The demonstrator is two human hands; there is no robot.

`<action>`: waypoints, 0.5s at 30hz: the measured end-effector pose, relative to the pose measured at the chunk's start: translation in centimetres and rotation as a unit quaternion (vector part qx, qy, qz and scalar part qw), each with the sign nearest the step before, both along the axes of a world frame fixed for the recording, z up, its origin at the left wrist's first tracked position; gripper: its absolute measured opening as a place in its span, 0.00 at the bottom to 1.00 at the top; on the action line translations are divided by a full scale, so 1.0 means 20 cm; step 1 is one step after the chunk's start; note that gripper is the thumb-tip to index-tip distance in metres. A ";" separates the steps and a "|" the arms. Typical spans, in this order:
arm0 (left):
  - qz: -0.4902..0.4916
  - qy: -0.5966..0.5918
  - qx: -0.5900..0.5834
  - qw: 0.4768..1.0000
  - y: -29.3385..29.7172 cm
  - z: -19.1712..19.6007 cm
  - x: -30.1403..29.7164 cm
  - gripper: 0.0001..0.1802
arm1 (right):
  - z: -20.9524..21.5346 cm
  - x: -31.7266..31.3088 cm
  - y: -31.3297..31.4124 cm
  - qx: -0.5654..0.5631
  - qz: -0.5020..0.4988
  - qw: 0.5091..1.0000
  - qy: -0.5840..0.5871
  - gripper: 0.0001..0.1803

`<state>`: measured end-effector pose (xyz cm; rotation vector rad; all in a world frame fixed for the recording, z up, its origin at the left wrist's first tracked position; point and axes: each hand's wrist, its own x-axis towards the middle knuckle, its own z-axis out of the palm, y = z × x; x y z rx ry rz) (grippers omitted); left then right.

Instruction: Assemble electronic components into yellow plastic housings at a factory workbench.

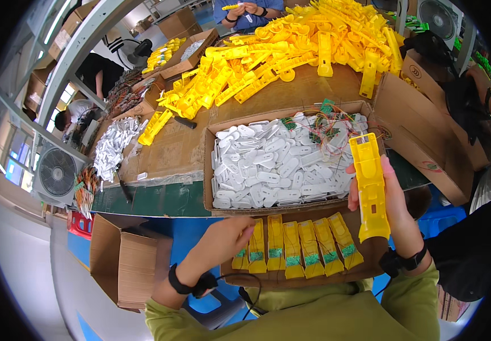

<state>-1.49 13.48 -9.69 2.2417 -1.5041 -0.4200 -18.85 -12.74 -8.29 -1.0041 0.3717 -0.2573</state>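
Yellow moulded plastic, long and flat with a slotted top end, makes up the housing piece that the right hand grips upright along its right edge, at the near right above the counter's edge. The left hand is closed with its fingertips on the leftmost piece of a row of yellow plastic shells with small green circuit boards, laid side by side on a flat brown cardboard sheet nearest the person. Just beyond that row sits a shallow cardboard tray full of white plastic inserts, with a tangle of coloured wires and small green boards in its far right corner. Farther off, a big heap of yellow plastic housings spreads over the cardboard-covered counter. To the left lies a pile of white plastic parts, and a grey fan stands at the far left. An open cardboard box rests low on the near left.
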 end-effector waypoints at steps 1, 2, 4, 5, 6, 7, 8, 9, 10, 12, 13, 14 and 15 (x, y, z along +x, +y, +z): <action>0.020 0.005 0.001 1.000 -0.06 0.00 0.02 0.12 | 0.01 0.02 0.02 -0.021 -0.002 1.000 0.016 0.38; 0.035 0.010 0.000 0.999 -0.11 0.00 0.04 0.10 | 0.01 0.02 0.03 -0.018 -0.001 1.000 0.015 0.38; 0.024 0.045 -0.016 0.999 -0.20 0.06 0.06 0.10 | -0.01 0.01 0.05 -0.017 0.007 0.997 0.069 0.38; 0.013 0.078 -0.034 0.996 -0.25 0.09 0.08 0.10 | -0.01 0.02 0.06 -0.015 0.004 0.997 0.069 0.38; 0.010 0.078 -0.033 0.996 -0.29 0.09 0.10 0.10 | -0.02 0.02 0.06 -0.004 -0.005 0.997 0.073 0.37; 0.018 0.044 -0.072 0.996 -0.32 0.08 0.12 0.10 | -0.03 0.02 0.06 0.007 -0.013 0.997 0.077 0.37; 0.027 0.009 -0.111 0.993 -0.35 0.08 0.13 0.11 | -0.04 0.02 0.06 0.008 -0.015 0.997 0.076 0.37; 0.015 -0.029 -0.129 0.991 -0.37 0.03 0.16 0.12 | -0.05 0.03 0.06 0.017 -0.018 0.997 0.075 0.37; 0.013 -0.030 -0.128 0.991 -0.37 0.01 0.17 0.12 | -0.05 0.03 0.07 0.026 -0.020 0.997 0.073 0.37; 0.014 -0.072 -0.123 0.990 -0.38 -0.03 0.20 0.10 | -0.04 0.04 0.07 0.035 -0.006 0.998 0.051 0.34; 0.011 -0.070 -0.122 0.990 -0.39 -0.03 0.22 0.10 | -0.03 0.05 0.08 0.043 0.015 0.999 0.029 0.31; 0.020 -0.030 -0.112 0.993 -0.39 -0.01 0.22 0.10 | -0.03 0.06 0.09 0.043 0.009 0.999 0.031 0.31; 0.031 0.010 -0.101 0.994 -0.40 0.00 0.23 0.09 | -0.03 0.08 0.09 0.032 -0.010 0.998 0.044 0.33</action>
